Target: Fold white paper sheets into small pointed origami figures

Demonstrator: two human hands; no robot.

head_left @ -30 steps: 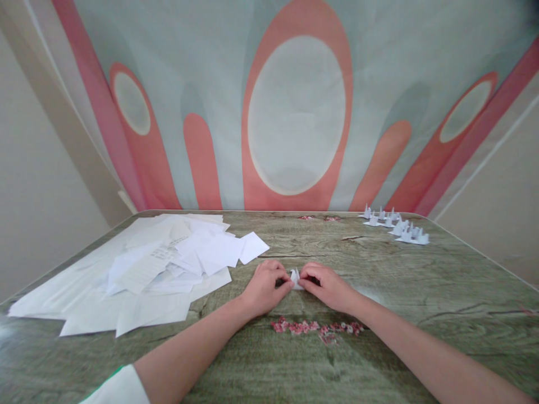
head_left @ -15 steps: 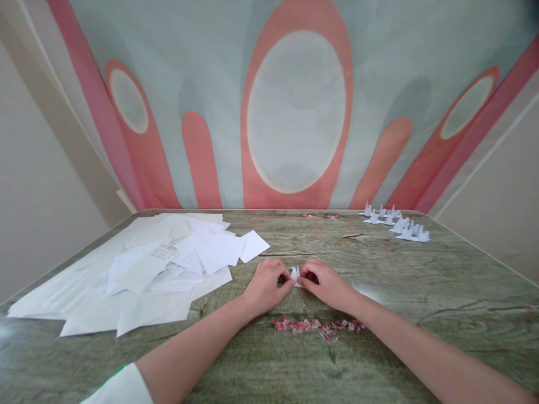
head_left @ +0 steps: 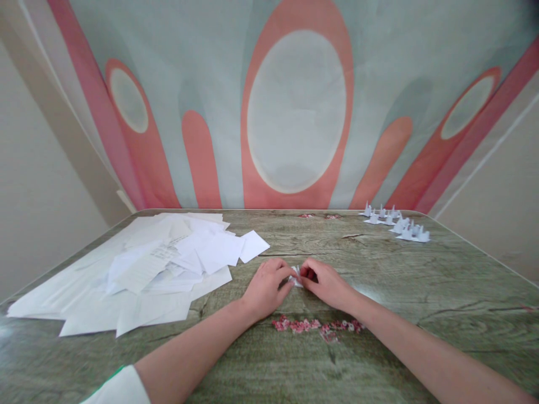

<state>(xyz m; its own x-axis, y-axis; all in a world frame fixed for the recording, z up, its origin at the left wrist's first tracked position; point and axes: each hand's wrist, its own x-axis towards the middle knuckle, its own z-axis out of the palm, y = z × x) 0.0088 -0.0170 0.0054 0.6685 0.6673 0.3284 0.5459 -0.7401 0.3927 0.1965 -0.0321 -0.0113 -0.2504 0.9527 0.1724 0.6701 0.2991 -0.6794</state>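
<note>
A person's two bare hands meet around a small white folded paper point(head_left: 296, 282) near the middle of a wood-grain table point(head_left: 442, 336). The right hand point(head_left: 326, 285) pinches the paper's right side between thumb and fingertips. The left hand point(head_left: 266, 287) is curled, thumb and forefinger slightly parted at the paper's left side; whether it grips cannot be told. At left, white sheets point(head_left: 138, 308) lie in a loose heap, one square piece point(head_left: 254, 246) at its right edge. At far right stand small folded paper figures point(head_left: 406, 231). Pink flowers point(head_left: 300, 325) decorate the tabletop nearer the viewer.
</note>
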